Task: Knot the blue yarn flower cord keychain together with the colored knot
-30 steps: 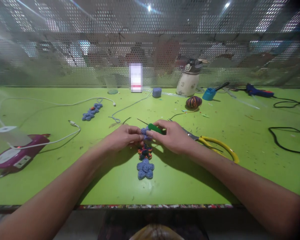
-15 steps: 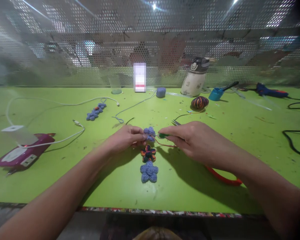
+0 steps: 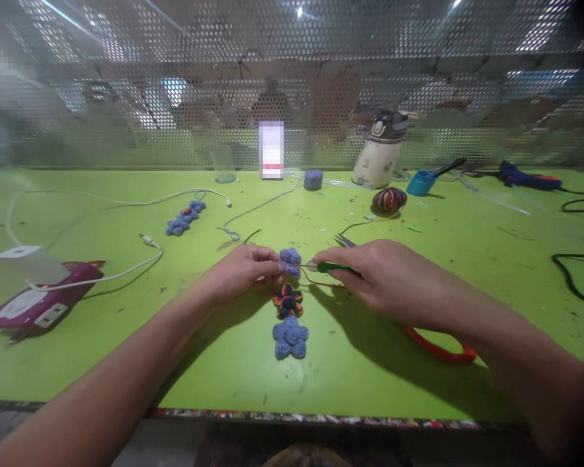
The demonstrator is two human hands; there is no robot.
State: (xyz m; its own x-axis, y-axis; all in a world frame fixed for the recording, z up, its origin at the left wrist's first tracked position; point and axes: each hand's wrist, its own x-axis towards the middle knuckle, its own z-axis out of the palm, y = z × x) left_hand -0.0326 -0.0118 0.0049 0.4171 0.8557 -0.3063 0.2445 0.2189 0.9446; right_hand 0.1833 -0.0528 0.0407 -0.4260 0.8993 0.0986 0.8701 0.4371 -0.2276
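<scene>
My left hand (image 3: 246, 269) pinches the left edge of a blue crocheted flower (image 3: 290, 257). In my right hand (image 3: 370, 272) is a crochet hook (image 3: 331, 266) with a green handle, its metal end reaching to that flower. A thin dark orange strand (image 3: 321, 283) runs from the flower under my right hand. Just below, a multicoloured crocheted flower (image 3: 288, 300) lies on the table, and a larger blue flower (image 3: 291, 337) joins it at the bottom. Scissors with an orange-red handle (image 3: 440, 350) lie partly hidden beneath my right hand and forearm; their blades (image 3: 344, 240) show beyond it.
On the green table (image 3: 214, 376) are a multicoloured yarn ball (image 3: 389, 201), a blue yarn ball (image 3: 313, 179), a finished flower strip (image 3: 185, 218), a bottle (image 3: 377, 152), a glue gun (image 3: 528, 176), a blue cup (image 3: 421, 183), a phone (image 3: 271, 150) and a purple power strip (image 3: 43, 298) with white cables.
The hook's green handle now shows more between my right fingers and thumb, and its metal end has shifted slightly. My left hand keeps its pinch on the blue flower.
</scene>
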